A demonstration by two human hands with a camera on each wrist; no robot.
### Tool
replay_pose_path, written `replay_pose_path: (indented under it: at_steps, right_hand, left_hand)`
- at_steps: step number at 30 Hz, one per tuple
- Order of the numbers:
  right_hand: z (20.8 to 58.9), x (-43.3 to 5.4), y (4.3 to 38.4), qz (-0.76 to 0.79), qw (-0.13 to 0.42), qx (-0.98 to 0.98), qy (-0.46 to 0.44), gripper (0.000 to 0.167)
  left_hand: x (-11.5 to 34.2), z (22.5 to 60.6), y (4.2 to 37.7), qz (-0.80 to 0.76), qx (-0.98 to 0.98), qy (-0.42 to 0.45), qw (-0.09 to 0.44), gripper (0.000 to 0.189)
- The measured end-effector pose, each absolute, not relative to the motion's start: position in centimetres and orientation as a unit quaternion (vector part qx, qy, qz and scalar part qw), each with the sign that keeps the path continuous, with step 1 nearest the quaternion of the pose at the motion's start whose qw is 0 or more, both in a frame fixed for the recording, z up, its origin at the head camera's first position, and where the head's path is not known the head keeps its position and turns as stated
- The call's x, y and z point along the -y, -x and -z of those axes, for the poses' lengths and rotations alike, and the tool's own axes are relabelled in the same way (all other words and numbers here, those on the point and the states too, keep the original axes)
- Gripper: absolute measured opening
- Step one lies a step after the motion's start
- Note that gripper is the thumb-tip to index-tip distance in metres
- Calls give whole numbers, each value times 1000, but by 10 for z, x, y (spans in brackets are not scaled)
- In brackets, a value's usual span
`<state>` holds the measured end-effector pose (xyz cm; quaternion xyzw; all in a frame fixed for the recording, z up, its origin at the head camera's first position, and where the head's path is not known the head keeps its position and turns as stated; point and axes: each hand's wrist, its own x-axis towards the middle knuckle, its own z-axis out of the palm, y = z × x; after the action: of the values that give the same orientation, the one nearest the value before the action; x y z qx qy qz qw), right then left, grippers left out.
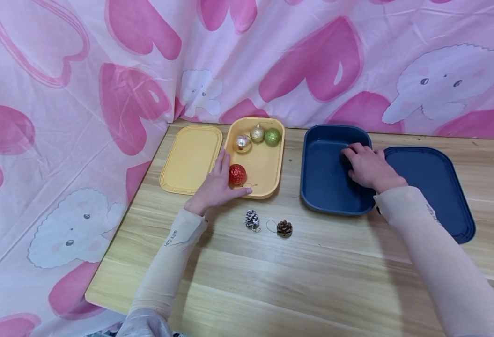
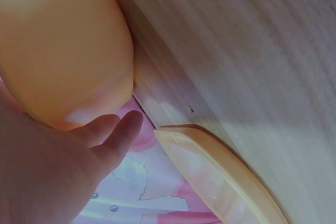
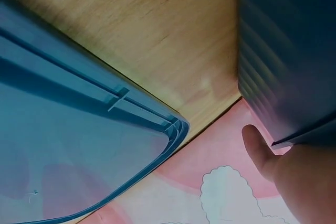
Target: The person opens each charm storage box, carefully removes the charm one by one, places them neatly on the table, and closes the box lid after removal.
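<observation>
Wood-grain tabletop [image 1: 272,290] carries the whole layout, which I inspect remotely, near to far. Nearest, short of both hands' fingers, lie a brown pine cone [image 1: 284,229] and a frosted pine cone [image 1: 252,220]; the frosted one is nearer the left thumb, not touching it.

Left hand [image 1: 215,187]: fingers straight and spread, thumb set wide, at the side and near corner of the yellow box [image 1: 263,168]. I find nothing gripped. Between thumb and fingers, inside that box, rests a red bauble [image 1: 237,174]. Left of these fingers lies the yellow lid [image 1: 189,159].

Right hand [image 1: 369,166]: inside the navy box [image 1: 322,185], fingers bent narrow around a dark item [image 1: 345,160], mostly hidden; I cannot confirm its kind. The navy lid [image 1: 436,187] lies to the right of those fingers.

Handling, in my judgement: pinch the dark item lightly by its sides, low over the box floor, knuckles clear of the wall, and part the fingers only once it is supported. A steady left palm avoids jolting the red bauble, which could roll.

Beyond the left fingertips, at the yellow box's far end, sit a shiny ball [image 1: 242,141], a gold bauble [image 1: 257,134] and a green bauble [image 1: 273,137]. Farthest, past all fingers, hangs a pink curtain [image 1: 230,51].
</observation>
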<state>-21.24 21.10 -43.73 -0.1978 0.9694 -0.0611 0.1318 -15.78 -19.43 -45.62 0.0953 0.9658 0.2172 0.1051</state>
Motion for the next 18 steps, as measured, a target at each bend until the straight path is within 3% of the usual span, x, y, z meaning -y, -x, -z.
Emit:
replay_pose_path:
  at_steps: [18]
  right_hand:
    - [439, -212, 208, 68, 125, -968, 209, 49]
  left_hand:
    - [194, 456, 157, -222, -965, -91, 105, 130]
